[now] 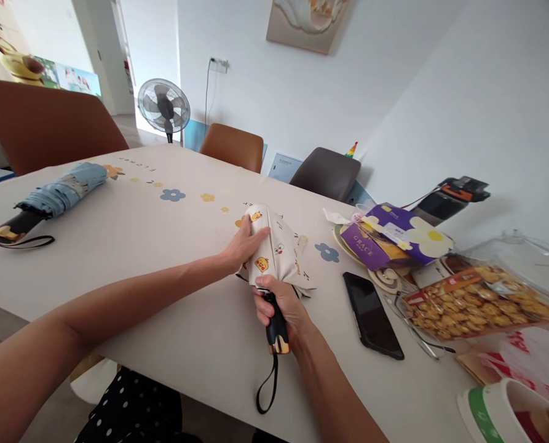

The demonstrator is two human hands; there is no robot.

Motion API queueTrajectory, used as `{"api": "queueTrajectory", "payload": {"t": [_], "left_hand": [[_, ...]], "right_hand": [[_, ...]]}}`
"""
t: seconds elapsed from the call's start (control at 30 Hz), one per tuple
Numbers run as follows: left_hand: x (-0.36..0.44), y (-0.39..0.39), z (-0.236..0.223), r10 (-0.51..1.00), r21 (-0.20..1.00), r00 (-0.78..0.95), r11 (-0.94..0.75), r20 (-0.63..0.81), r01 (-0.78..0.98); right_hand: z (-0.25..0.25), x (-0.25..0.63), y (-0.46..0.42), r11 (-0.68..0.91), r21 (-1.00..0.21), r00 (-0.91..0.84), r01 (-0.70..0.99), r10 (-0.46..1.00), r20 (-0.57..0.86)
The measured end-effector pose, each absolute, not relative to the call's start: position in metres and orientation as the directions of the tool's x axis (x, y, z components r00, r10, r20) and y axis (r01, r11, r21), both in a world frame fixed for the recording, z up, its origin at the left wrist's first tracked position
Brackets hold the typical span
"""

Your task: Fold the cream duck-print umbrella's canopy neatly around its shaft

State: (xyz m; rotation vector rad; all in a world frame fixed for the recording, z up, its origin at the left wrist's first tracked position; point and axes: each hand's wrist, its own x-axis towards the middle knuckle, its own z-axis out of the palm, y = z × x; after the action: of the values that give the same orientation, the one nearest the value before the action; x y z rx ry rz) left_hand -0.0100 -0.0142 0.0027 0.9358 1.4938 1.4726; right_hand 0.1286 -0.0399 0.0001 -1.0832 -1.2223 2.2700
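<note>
A white folding umbrella with yellow cartoon prints lies over the middle of the table, its canopy gathered loosely and not strapped. My right hand is wrapped round the top of its black and gold handle, thumb against the canopy's lower edge. From the handle's end hangs a black wrist loop. My left hand grips the left side of the canopy, thumb on top; its other fingers are partly hidden. Far to the left rests a folded light-blue umbrella with a black and gold handle.
On the right are a black phone, glasses, a purple cake box, a bag of cookies, a dark bottle and a white-and-green cup. Chairs and a fan stand beyond the table.
</note>
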Motion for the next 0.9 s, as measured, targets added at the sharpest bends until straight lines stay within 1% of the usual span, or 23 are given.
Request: {"api": "queueTrajectory", "payload": {"t": [0.1,0.17,0.27,0.33,0.47,0.57,0.63,0.73,0.8,0.9], "left_hand": [[-0.023,-0.007,0.001,0.938,0.989,-0.348,-0.047,-0.004,-0.137],[-0.027,-0.005,-0.001,0.941,0.981,-0.338,-0.062,-0.003,-0.183],[-0.024,-0.006,-0.004,0.927,0.972,-0.363,0.005,-0.093,-0.236],[-0.017,-0.010,-0.004,0.931,0.953,-0.338,0.029,-0.135,-0.301],[-0.003,-0.018,0.000,0.980,0.876,-0.140,0.060,-0.144,-0.479],[-0.004,-0.018,0.003,0.974,0.783,-0.024,0.166,-0.225,-0.599],[-0.010,-0.015,0.004,0.960,0.712,0.024,0.223,-0.278,-0.666],[-0.020,-0.010,0.006,0.952,0.662,0.011,0.220,-0.305,-0.716],[-0.025,-0.007,0.007,0.956,0.658,-0.021,0.187,-0.294,-0.729],[-0.027,-0.007,0.011,0.966,0.657,-0.017,0.164,-0.259,-0.736]], "right_hand": [[0.002,0.129,-0.042,-0.598,-0.800,-0.696,0.061,0.549,-0.463],[0.001,0.128,-0.043,-0.598,-0.798,-0.705,0.073,0.536,-0.465],[-0.001,0.127,-0.044,-0.587,-0.805,-0.696,0.091,0.541,-0.473],[-0.002,0.126,-0.043,-0.584,-0.808,-0.689,0.078,0.554,-0.467],[-0.003,0.127,-0.040,-0.585,-0.810,-0.682,0.034,0.579,-0.447],[-0.004,0.128,-0.039,-0.576,-0.817,-0.703,0.036,0.566,-0.430],[-0.004,0.128,-0.040,-0.566,-0.823,-0.720,0.050,0.551,-0.423],[-0.002,0.127,-0.042,-0.552,-0.830,-0.722,0.083,0.541,-0.431],[-0.001,0.126,-0.043,-0.540,-0.835,-0.717,0.106,0.540,-0.441],[-0.001,0.126,-0.044,-0.531,-0.838,-0.715,0.129,0.536,-0.449]]}}
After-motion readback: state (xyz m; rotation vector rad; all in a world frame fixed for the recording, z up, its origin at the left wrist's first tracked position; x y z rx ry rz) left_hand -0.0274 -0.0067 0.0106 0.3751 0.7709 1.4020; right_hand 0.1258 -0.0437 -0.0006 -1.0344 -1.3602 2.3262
